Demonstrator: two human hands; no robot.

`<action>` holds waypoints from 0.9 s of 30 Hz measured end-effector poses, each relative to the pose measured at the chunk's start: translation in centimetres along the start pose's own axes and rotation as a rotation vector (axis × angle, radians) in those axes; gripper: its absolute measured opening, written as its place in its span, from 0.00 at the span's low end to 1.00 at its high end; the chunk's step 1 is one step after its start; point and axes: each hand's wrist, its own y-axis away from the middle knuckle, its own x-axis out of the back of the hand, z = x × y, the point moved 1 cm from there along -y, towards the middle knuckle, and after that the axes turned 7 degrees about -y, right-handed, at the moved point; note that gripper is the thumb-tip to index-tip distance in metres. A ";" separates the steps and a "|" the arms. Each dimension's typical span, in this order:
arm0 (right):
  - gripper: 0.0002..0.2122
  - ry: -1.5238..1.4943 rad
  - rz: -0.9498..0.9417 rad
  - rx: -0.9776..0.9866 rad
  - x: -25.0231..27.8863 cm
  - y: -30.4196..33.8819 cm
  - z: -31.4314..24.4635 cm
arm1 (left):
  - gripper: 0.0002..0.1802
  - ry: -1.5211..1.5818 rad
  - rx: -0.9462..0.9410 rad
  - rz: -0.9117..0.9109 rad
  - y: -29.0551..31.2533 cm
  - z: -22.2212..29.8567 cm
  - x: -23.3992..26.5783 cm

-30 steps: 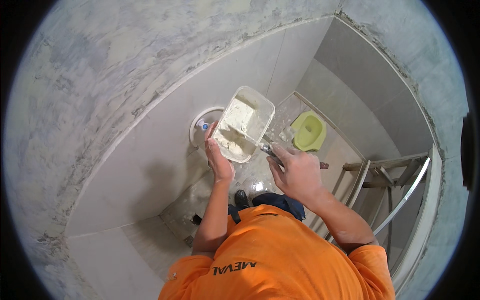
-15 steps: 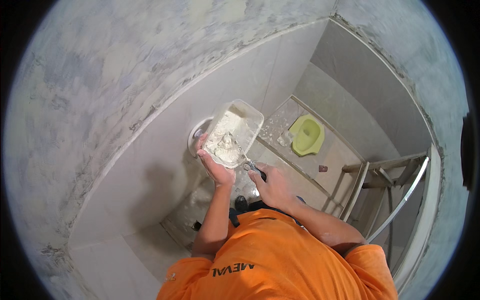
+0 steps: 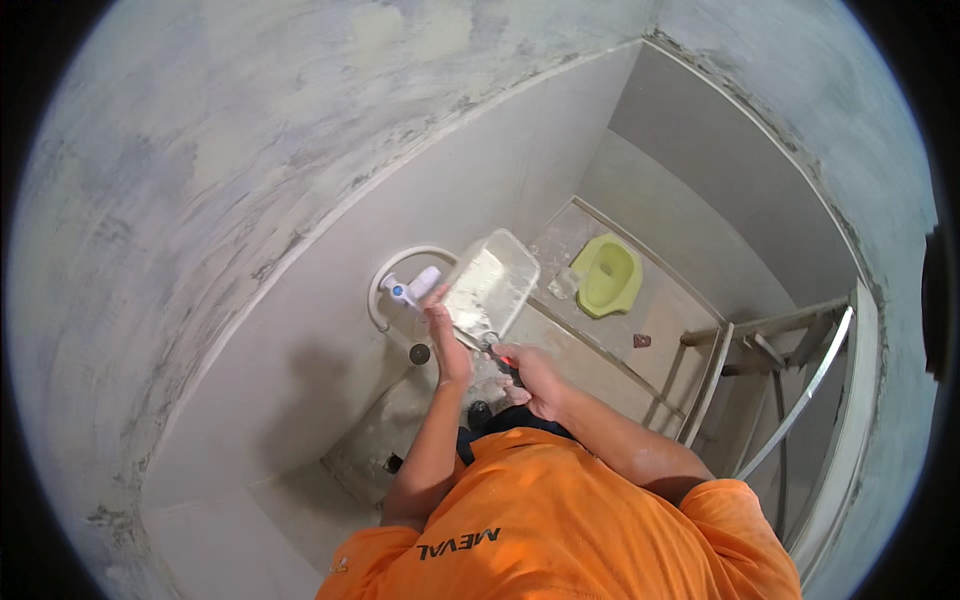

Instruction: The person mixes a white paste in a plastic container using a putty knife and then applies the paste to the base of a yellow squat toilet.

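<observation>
Tap (image 3: pixel 400 291) juts just left of the tub (image 3: pixel 513 275), squat toilet (image 3: pixel 608 277) and wooden frame (image 3: pixel 709 382) rightward; the tub points away, long axis slanting upper right; left hand (image 3: pixel 449 350) cups it; right hand (image 3: pixel 537 382) clenches a dark-handled tool (image 3: pixel 503 362).

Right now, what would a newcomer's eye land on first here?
The orange shirt fills the lower middle. Above it, the left hand holds a clear tub of whitish paste, the right hand a tool handle. Right of the tub sits a lime-green squat toilet.
</observation>
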 end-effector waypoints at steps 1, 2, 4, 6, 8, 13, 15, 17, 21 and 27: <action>0.10 0.171 0.093 0.102 0.4 -0.1 0.0 | 0.35 0.000 -0.013 0.017 0.4 -0.3 0.2; 0.11 0.286 0.098 0.115 1.2 0.1 -0.3 | 0.36 0.029 0.137 -0.013 0.9 -1.4 0.5; 0.12 0.685 0.191 0.179 2.0 -0.8 -1.1 | 0.40 0.052 0.412 0.026 1.4 -3.1 1.2; 0.19 1.335 0.376 0.449 1.9 -0.6 -1.4 | 0.42 0.122 0.536 0.072 1.8 -4.0 2.4; 0.20 1.430 0.302 0.528 0.9 -1.1 -1.9 | 0.48 0.206 0.687 -0.001 1.5 -5.1 4.1; 0.27 1.634 0.102 0.554 -1.5 -3.7 -1.2 | 0.50 0.375 0.671 0.011 1.0 -7.2 6.7; 0.33 1.723 0.087 0.554 -2.0 -4.8 -0.4 | 0.50 0.340 0.702 0.006 0.7 -7.9 7.4; 0.36 1.799 0.070 0.505 -3.6 -4.2 -0.5 | 0.49 0.341 0.716 0.045 1.0 -7.7 6.9; 0.41 1.997 0.008 0.494 -5.1 -4.3 -0.9 | 0.50 0.385 0.635 0.099 0.6 -8.8 8.2; 0.28 1.823 -0.064 0.862 -4.4 -6.6 -1.1 | 0.51 0.311 0.631 0.235 -0.9 -6.1 8.9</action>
